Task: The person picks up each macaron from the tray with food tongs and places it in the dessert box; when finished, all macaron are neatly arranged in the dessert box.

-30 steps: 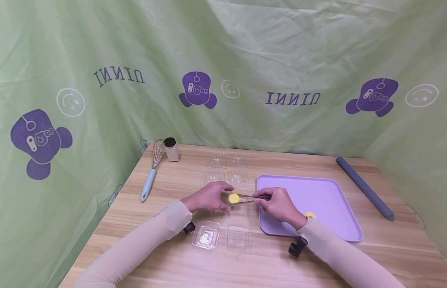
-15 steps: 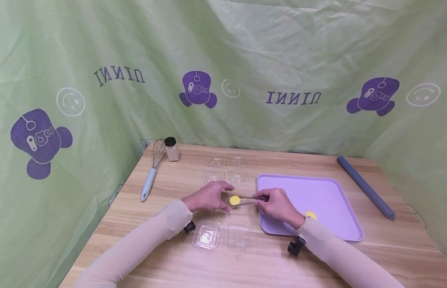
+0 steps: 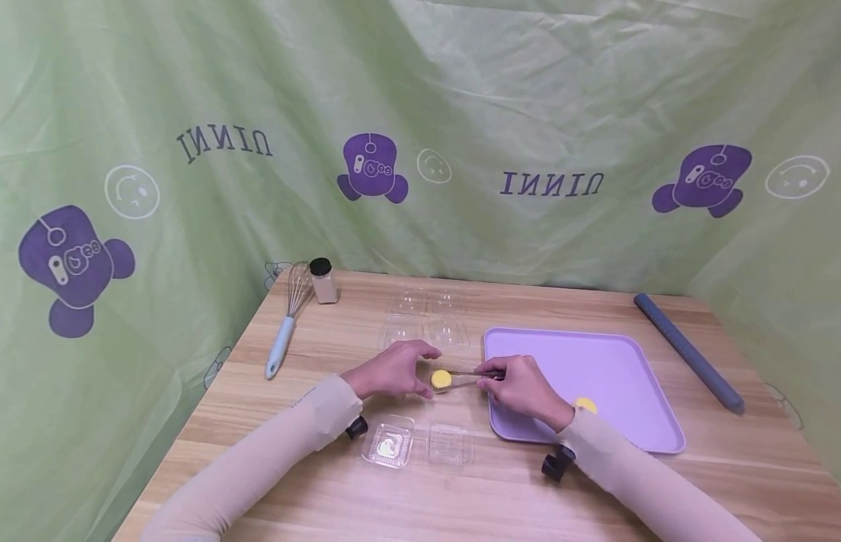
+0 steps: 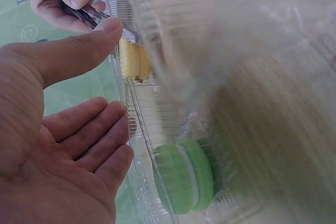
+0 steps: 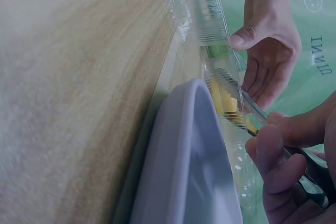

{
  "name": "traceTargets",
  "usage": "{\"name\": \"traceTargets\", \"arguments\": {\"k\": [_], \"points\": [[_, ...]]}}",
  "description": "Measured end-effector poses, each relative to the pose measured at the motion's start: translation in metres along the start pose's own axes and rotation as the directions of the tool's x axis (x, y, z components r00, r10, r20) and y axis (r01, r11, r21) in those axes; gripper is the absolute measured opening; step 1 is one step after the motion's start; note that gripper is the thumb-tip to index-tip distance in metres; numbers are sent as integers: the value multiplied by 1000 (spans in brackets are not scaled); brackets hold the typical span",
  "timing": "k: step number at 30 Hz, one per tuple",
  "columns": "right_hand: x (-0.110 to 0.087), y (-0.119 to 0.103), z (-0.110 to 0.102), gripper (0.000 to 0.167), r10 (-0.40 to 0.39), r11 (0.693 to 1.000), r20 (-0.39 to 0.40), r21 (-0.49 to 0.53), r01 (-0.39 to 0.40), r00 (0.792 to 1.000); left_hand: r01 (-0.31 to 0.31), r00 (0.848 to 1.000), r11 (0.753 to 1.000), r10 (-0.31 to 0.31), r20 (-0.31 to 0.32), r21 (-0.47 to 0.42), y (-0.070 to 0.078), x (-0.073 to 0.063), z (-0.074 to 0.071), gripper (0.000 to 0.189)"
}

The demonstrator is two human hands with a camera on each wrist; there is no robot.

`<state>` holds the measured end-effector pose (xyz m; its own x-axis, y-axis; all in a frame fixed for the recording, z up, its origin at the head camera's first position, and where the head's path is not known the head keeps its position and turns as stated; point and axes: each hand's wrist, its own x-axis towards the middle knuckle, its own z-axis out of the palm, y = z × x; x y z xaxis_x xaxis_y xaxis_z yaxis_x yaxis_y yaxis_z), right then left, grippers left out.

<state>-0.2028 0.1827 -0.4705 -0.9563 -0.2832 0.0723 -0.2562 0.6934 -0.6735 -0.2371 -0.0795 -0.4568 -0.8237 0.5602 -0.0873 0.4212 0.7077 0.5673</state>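
My right hand (image 3: 525,388) grips metal tongs (image 5: 255,109), their tips around a yellow macaron (image 3: 441,379). That macaron sits low within a clear plastic container (image 4: 131,111), seen through its ribbed wall in both wrist views. A green macaron (image 4: 191,177) stands in another compartment of the same container. At the container's left side is my left hand (image 3: 393,370), thumb and fingers spread apart with the fingertips right at the rim. Part of the container is hidden behind the left hand in the head view. Another yellow macaron (image 3: 585,405) lies on the purple tray (image 3: 589,354), partly behind my right wrist.
Two small clear square-bottomed trays, the left tray (image 3: 388,443) and the right tray (image 3: 450,444), lie in front. Behind the hands is a clear domed plastic piece (image 3: 427,318). A whisk (image 3: 279,348) and black-capped jar (image 3: 324,283) are back left; a blue-grey rolling pin (image 3: 687,354) lies right.
The yellow macaron and the tong tips have moved slightly down into the container, the right hand lowering a little with them. My left hand has stayed in place.
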Motion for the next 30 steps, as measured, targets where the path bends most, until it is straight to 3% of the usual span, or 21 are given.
{"name": "traceTargets", "arguments": {"k": [9, 20, 30], "points": [[-1, -4, -3, 17, 19, 1000, 6, 9, -19, 1000, 31, 999, 999, -31, 14, -28, 4, -3, -1, 79], [-1, -3, -3, 17, 2, 1000, 1, -12, -2, 1000, 25, 1000, 999, -25, 14, -23, 4, -3, 0, 80], [-3, -6, -11, 18, -7, 999, -7, 38, 7, 1000, 9, 1000, 1000, -9, 8, -13, 2, -2, 1, 80]]}}
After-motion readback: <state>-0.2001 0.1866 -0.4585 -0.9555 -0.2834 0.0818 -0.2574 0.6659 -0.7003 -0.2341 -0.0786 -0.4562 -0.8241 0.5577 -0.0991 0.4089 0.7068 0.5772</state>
